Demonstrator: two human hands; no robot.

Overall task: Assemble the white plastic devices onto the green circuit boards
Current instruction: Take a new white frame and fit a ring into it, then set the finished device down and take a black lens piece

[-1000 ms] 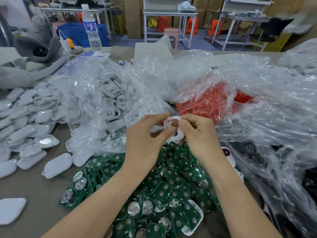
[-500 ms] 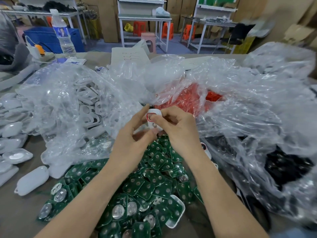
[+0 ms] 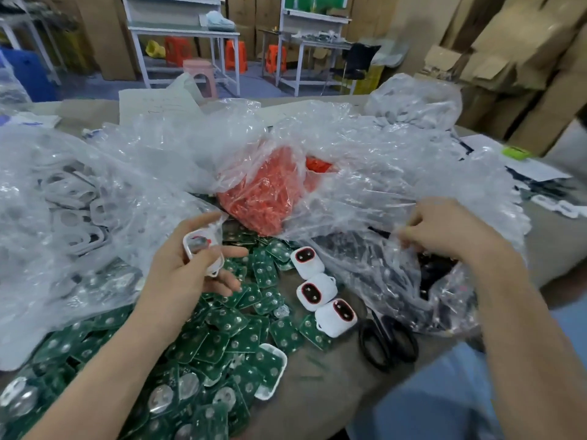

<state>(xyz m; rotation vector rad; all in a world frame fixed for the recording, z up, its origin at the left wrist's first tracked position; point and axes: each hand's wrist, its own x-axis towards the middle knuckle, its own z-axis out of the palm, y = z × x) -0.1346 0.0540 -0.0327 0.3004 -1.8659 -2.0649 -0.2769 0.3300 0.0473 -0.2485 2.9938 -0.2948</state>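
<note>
Pinching a white shell [image 3: 203, 252] in curled fingers, the left hand [image 3: 190, 274] is hovering over the near boards [image 3: 228, 331]; the right hand [image 3: 444, 230] is gripping the bag [image 3: 381, 255] film, far right; that one-handed pinch is probably risking the shell dropping into the pile.

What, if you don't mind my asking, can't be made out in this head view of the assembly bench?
All in the head view:
1. Right hand: fingertips buried in the clear bag's folds; whether they pinch anything is unclear.
2. Dark parts in that bag: blurred by crinkled plastic.
3. Scissors: blades hidden under the bag.
4. White plastic device in the left hand: partly covered by the thumb, inside blurred.
</note>
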